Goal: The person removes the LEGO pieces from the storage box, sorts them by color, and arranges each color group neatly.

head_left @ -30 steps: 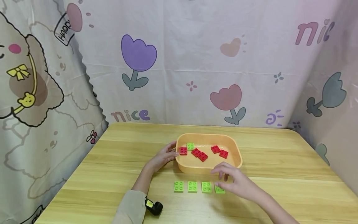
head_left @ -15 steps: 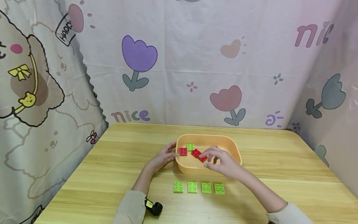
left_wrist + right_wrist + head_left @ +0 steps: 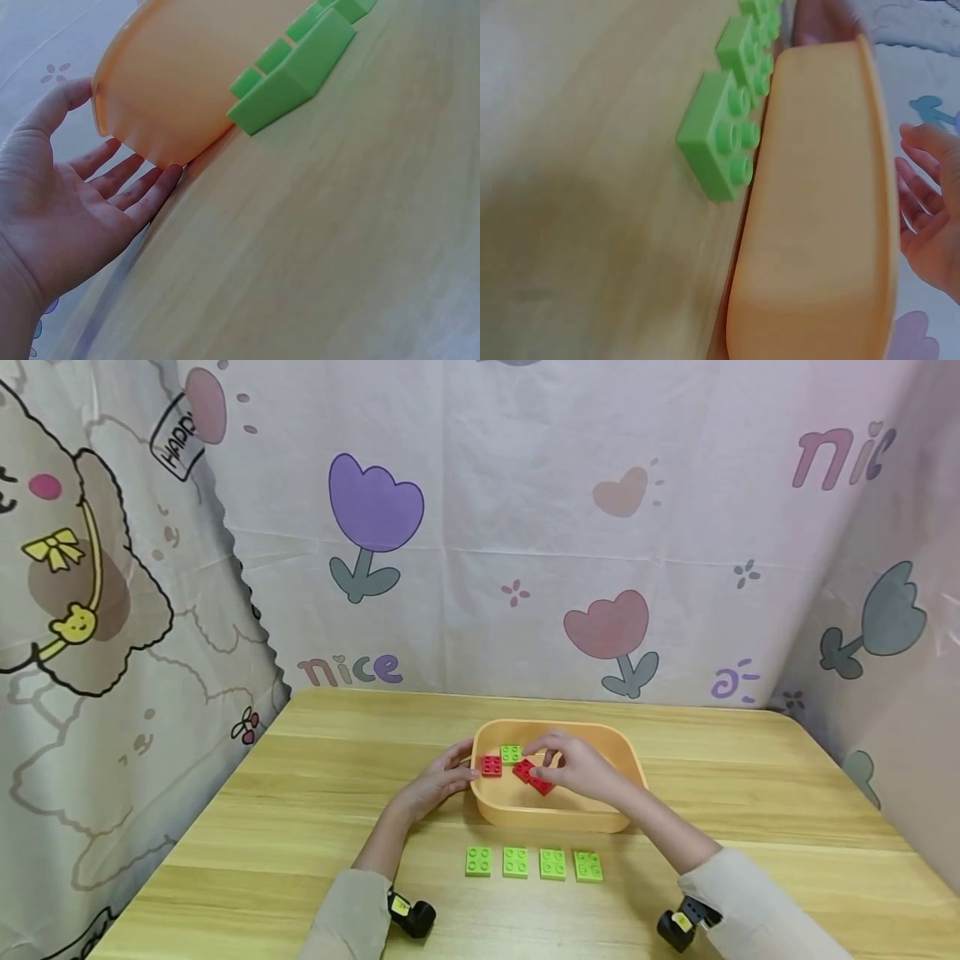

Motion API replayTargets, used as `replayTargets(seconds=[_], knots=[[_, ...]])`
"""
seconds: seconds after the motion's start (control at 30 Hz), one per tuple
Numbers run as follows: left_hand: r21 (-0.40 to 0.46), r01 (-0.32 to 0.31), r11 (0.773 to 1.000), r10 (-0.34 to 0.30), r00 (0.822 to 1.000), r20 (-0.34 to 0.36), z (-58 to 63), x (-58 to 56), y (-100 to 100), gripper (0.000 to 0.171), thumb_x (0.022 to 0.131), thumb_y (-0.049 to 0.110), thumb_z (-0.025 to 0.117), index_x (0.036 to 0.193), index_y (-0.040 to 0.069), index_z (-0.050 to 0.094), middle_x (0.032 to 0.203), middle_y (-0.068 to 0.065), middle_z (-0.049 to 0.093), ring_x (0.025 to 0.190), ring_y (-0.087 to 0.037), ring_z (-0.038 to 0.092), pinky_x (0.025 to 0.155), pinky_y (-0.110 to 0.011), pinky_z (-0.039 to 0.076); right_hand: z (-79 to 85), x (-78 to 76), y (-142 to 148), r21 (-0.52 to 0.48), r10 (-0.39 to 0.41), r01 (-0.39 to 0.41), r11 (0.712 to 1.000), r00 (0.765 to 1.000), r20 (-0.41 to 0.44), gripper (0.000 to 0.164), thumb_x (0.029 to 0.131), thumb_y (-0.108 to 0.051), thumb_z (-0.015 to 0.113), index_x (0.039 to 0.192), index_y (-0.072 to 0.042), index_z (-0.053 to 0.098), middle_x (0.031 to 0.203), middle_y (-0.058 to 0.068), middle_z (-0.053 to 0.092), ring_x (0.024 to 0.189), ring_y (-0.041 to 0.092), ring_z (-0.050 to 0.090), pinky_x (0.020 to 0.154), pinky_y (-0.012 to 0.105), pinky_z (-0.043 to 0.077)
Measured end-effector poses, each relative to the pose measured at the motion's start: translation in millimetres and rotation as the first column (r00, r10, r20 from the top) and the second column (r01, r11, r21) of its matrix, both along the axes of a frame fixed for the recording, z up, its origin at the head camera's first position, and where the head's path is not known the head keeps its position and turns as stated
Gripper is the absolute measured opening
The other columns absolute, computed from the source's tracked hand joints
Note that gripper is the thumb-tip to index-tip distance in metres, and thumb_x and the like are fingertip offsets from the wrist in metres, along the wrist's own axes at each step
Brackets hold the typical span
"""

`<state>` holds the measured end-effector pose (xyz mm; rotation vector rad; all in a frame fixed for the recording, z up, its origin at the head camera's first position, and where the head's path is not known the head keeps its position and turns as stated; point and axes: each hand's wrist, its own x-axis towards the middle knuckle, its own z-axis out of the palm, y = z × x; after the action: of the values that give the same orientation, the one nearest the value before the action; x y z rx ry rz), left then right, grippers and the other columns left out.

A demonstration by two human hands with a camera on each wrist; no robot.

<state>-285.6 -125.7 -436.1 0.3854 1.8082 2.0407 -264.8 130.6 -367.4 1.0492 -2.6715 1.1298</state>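
Orange bin (image 3: pixel 558 819) set on wooden desk (image 3: pixel 247 835), about mid-width, long side toward the near edge. Left end of bin gripped by left hand (image 3: pixel 438 783): thumb laid at rim, fingertips set against lower outer wall, gaps seen between fingers in left wrist view. Right hand (image 3: pixel 583 770) held over bin interior, thumb and index finger parted, nothing seen pinched; whether a brick is touched cannot be told.

In bin: loose red brick (image 3: pixel 491 766) placed near left end, green brick (image 3: pixel 511 754) just to its far right. A middle red brick (image 3: pixel 522 770) is placed right of these, with a near red brick (image 3: pixel 541 786) set at its near right, partly covered by right thumb. Right part of bin floor is blocked by right hand.

Row of four green bricks (image 3: pixel 515 862) laid on desk along near side of bin, studs up, spaced apart.

Small black cameras worn at left wrist (image 3: pixel 415 919) and right wrist (image 3: pixel 678 929); pale sleeves (image 3: pixel 757 902) worn. Far side closed off by printed cloth (image 3: pixel 487 468), tulips and lettering shown.
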Motion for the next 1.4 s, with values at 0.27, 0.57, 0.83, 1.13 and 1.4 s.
replayTargets(seconds=[0.27, 0.57, 0.83, 1.13, 1.4], knots=[[0.006, 0.013, 1.000, -0.013, 1.000, -0.009, 0.8, 0.5, -1, 0.071, 0.086, 0.008, 0.056, 0.145, 0.002, 0.017, 0.147, -0.021, 0.019, 0.128, -0.034, 0.032, 0.098, -0.039, 0.036, -10.6, -27.2, -6, 0.048, -0.026, 0.025, 0.999, 0.999, 0.019, 0.023, 0.080, -0.003, 0.068, 0.102, 0.001, 0.065, 0.098, 0.013, 0.061, 0.075, 0.017, 0.054, 0.055, 0.024, 0.047], [0.003, 0.010, 1.000, -0.010, 1.000, -0.002, 2.1, -0.1, 0, 0.069, 0.087, 0.007, 0.055, 0.145, 0.002, 0.019, 0.147, -0.020, 0.019, 0.127, -0.034, 0.033, 0.098, -0.039, 0.036, -20.8, -43.5, -13, 0.085, -0.097, 0.092, 0.992, 0.994, 0.058, 0.025, 0.079, -0.006, 0.069, 0.103, 0.000, 0.066, 0.097, 0.008, 0.062, 0.075, 0.017, 0.054, 0.060, 0.024, 0.048], [0.035, 0.016, 0.999, -0.016, 1.000, -0.002, 0.2, 0.0, 0, 0.068, 0.086, 0.004, 0.055, 0.144, 0.002, 0.020, 0.147, -0.021, 0.018, 0.125, -0.035, 0.035, 0.096, -0.038, 0.039, -31.7, -51.4, -19, 0.133, -0.088, 0.075, 0.988, 0.991, 0.099, 0.033, 0.080, -0.007, 0.070, 0.112, -0.004, 0.064, 0.104, 0.008, 0.062, 0.079, 0.018, 0.056, 0.063, 0.022, 0.050], [0.035, 0.016, 0.999, -0.016, 1.000, -0.003, -1.1, 0.1, 1, 0.068, 0.086, 0.004, 0.056, 0.144, 0.001, 0.021, 0.147, -0.021, 0.017, 0.124, -0.036, 0.036, 0.096, -0.037, 0.039, -38.3, -56.0, -21, 0.168, -0.075, 0.056, 0.984, 0.991, 0.107, 0.031, 0.079, -0.005, 0.069, 0.110, -0.003, 0.064, 0.103, 0.007, 0.062, 0.076, 0.016, 0.054, 0.069, 0.025, 0.050], [0.024, 0.006, 1.000, -0.006, 1.000, 0.000, -1.4, -0.2, 1, 0.069, 0.084, 0.007, 0.058, 0.144, 0.002, 0.022, 0.147, -0.021, 0.019, 0.124, -0.035, 0.036, 0.096, -0.037, 0.039, -41.9, -59.1, -24, 0.153, -0.073, 0.059, 0.987, 0.993, 0.090, 0.023, 0.082, -0.010, 0.068, 0.104, -0.004, 0.066, 0.099, 0.004, 0.063, 0.079, 0.015, 0.054, 0.074, 0.028, 0.049]])
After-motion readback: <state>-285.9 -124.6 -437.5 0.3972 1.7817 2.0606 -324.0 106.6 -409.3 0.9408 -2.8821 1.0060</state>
